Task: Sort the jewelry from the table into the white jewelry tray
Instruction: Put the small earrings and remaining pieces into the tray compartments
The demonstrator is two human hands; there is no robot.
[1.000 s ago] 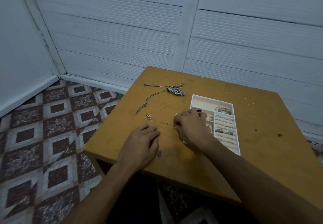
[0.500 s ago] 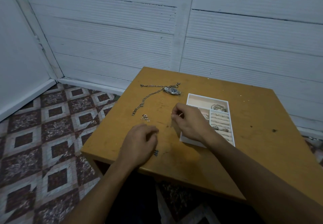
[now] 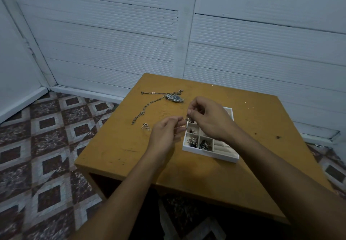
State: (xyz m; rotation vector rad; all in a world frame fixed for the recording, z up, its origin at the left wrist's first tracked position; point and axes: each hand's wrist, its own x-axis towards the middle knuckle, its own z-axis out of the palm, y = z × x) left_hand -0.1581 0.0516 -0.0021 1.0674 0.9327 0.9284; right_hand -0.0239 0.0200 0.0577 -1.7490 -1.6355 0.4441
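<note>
The wooden bench carries the white tray on its right half, with the near compartments already holding beads and darker pieces; the far part is hidden behind the right hand.

Both hands are raised just above the tray's left edge. The left hand and the right hand meet fingertip to fingertip, each with fingers curled in and pinching a small piece between them. It is thin and pale, but too small to say whether it is an earring or a clasp.

Still out on the bench, left of the tray, lie a long chain, a watch touching the chain's far end, and some loose bits near the chain's close end.

The step in hand looks like handling one small item before dropping it in a compartment, perhaps joining or untangling it. Next it probably needs one hand to let go, then a short lowering into a free small cell without snagging what is already there. The chain, watch and loose bits are left to sort.
</note>
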